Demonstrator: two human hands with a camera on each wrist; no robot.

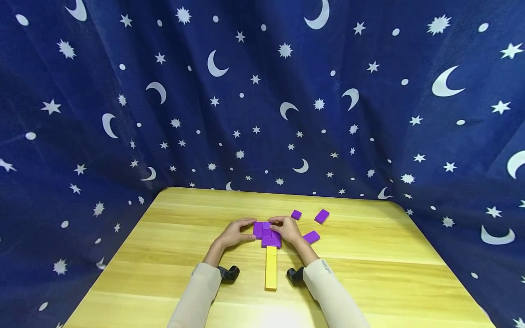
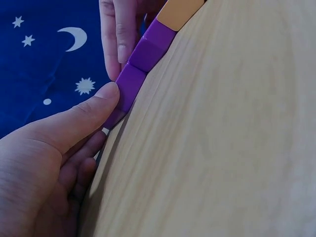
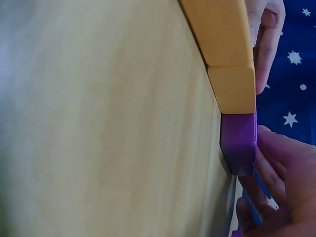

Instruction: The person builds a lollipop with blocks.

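Several purple blocks lie fitted together, with a purple block (image 1: 258, 231) at the left edge of the group. My left hand (image 1: 232, 233) holds this one between thumb and fingers; in the left wrist view the thumb (image 2: 106, 94) touches its side. At the far side, the right hand (image 1: 289, 229) pinches a small purple block (image 1: 266, 225), partly covered by its fingers. A wider purple block (image 1: 268, 243) forms the near edge. A yellow strip of blocks (image 1: 271, 272) runs from it toward me.
Loose to the right lie a small purple block (image 1: 296, 214), a purple block (image 1: 321, 216) and another purple block (image 1: 311, 237) beside the right wrist. All rest on a wooden table (image 1: 369, 264). Behind it hangs a blue curtain (image 1: 262, 114) with moons and stars.
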